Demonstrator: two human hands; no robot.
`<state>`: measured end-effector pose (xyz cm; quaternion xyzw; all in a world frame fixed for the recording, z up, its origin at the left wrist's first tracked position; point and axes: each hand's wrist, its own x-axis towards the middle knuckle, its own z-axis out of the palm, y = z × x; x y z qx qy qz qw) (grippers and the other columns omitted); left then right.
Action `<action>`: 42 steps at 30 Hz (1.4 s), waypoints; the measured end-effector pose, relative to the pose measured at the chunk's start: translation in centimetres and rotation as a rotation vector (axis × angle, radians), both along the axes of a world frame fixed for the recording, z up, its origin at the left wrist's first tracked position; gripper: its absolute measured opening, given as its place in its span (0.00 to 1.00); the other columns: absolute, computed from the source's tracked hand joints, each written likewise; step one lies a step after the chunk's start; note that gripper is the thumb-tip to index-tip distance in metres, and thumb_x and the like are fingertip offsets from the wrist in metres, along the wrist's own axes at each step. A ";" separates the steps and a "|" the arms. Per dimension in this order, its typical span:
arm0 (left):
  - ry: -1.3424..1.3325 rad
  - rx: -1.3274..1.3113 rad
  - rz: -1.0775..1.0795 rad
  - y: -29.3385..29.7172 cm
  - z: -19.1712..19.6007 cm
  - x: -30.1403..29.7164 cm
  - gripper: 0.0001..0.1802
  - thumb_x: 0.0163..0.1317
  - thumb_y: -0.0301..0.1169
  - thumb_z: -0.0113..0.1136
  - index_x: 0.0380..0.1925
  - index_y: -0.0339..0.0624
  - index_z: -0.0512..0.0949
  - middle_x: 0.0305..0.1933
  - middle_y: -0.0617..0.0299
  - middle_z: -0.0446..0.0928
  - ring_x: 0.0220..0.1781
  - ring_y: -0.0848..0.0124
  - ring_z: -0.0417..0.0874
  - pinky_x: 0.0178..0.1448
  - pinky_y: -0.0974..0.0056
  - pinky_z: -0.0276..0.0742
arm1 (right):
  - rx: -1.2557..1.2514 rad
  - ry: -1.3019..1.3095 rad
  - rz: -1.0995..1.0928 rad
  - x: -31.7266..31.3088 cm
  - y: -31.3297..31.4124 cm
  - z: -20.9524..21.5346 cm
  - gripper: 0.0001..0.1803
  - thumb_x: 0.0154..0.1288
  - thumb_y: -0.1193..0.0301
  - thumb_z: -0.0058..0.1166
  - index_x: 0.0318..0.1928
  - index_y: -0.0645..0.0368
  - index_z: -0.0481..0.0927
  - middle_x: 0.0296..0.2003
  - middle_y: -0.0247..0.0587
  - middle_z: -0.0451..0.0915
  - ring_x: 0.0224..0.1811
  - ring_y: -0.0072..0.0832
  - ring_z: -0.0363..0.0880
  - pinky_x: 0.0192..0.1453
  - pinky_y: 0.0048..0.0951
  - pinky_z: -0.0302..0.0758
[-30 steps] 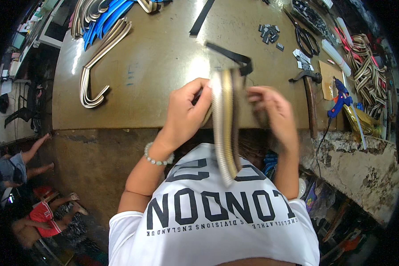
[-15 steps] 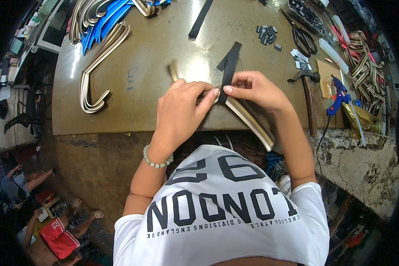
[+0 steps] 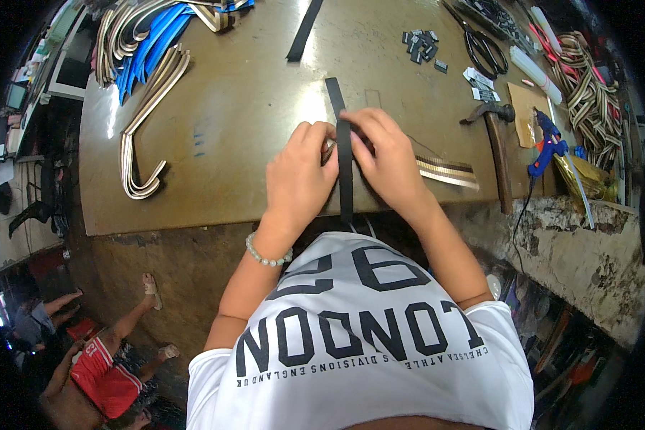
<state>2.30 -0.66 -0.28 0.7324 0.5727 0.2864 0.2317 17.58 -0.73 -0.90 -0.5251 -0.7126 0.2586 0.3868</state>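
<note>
My left hand is closed around the hidden end of a striped strap in beige, brown and black, near the table's front. The strap's other end comes out past my right hand. A flat black strip runs upright between my two hands, across the strap, its lower end hanging toward my shirt. My right fingertips are closed on this strip, the forefinger over its upper part. My fingers hide the spot where strip and strap cross.
On the table lie a bent striped strap, blue pieces, another black strip, small black tags, scissors, a hammer and a blue glue gun. A person in red shorts sits lower left.
The black strip has swung from slanted to nearly upright and now hangs down between my hands. The strap's free end has turned from pointing down-right to lying almost level at the right.
</note>
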 end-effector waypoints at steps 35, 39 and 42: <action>-0.008 0.061 0.044 -1.7 1.8 -1.2 0.12 0.65 0.35 0.60 0.48 0.54 0.80 0.35 0.61 0.74 0.35 0.63 0.80 0.36 0.59 0.76 | 0.338 -0.345 -1.190 32.2 -4.9 -3.9 0.31 0.57 0.49 0.70 0.40 0.67 0.76 0.38 0.44 0.79 0.42 0.29 0.78 0.50 0.30 0.75; 0.085 0.146 0.007 -2.8 1.2 -1.5 0.11 0.60 0.36 0.65 0.44 0.53 0.83 0.35 0.65 0.76 0.36 0.65 0.78 0.37 0.60 0.77 | 0.129 -0.335 -1.087 34.7 -2.9 -3.3 0.31 0.62 0.46 0.64 0.44 0.67 0.77 0.36 0.45 0.82 0.32 0.28 0.81 0.37 0.29 0.77; 0.140 0.138 0.017 -2.6 0.4 -1.3 0.09 0.60 0.37 0.66 0.40 0.51 0.85 0.36 0.63 0.77 0.39 0.64 0.79 0.39 0.60 0.77 | 0.129 -0.075 -0.927 27.0 -1.7 2.2 0.25 0.67 0.51 0.60 0.45 0.63 0.76 0.30 0.38 0.83 0.22 0.22 0.78 0.23 0.26 0.72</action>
